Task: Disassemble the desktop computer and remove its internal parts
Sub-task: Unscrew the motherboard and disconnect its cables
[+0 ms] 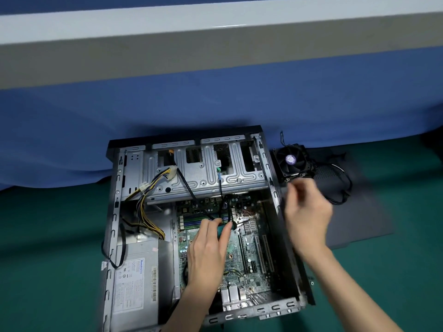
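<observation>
The desktop case (pixel 114 212) lies open on its side on the green mat. Inside are the green motherboard (pixel 249 259), a grey power supply (pixel 136 279) at the lower left and a metal drive cage (pixel 203 173) at the far end. My left hand (pixel 206 255) is over the motherboard, shut on a teal-handled tool (pixel 225 228) whose metal tip sits near the black cables. My right hand (pixel 308 212) is blurred, outside the case's right wall. It holds nothing, and its fingertips are just below the black cooler fan (pixel 291 160).
Yellow and black power cables (pixel 148 197) run from the power supply to loose white plugs on the drive cage. The dark side panel (pixel 359 224) lies flat to the right of the case under the fan's cable. A blue cloth (pixel 215 99) covers the area behind.
</observation>
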`<state>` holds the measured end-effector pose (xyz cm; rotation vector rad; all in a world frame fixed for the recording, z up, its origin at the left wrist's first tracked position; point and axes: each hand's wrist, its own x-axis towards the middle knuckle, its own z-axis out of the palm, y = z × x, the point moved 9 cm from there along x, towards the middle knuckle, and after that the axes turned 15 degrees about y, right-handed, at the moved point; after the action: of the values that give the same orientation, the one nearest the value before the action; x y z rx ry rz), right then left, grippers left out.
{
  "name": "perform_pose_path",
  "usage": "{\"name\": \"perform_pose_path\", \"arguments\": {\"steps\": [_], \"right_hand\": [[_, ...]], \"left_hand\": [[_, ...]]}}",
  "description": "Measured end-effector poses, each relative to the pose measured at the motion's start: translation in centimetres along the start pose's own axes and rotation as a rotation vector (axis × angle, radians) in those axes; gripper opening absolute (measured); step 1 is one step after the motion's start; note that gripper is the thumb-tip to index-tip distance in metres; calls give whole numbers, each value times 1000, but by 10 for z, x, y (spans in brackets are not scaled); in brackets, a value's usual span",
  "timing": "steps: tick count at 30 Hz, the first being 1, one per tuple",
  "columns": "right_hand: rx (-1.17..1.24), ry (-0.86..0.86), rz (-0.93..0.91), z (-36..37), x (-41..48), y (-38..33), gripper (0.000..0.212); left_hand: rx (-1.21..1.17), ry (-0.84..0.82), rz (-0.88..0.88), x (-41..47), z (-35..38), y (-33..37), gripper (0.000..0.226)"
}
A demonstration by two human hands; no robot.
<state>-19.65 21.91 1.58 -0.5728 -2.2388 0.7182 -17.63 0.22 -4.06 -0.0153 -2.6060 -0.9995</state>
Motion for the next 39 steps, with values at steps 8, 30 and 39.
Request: {"name": "perform_pose_path", "arguments": {"steps": [8,30,39], "right_hand": [[-408,-493,491,52,-29,150,10],[16,-825,-203,36,-83,-46,51],[10,-548,-34,45,-101,-33,20]], "left_hand": [[7,-23,3,0,1,2,25],[-82,106,100,0,-29,23,26],[-77,81,233,3,-35,36,20]]}}
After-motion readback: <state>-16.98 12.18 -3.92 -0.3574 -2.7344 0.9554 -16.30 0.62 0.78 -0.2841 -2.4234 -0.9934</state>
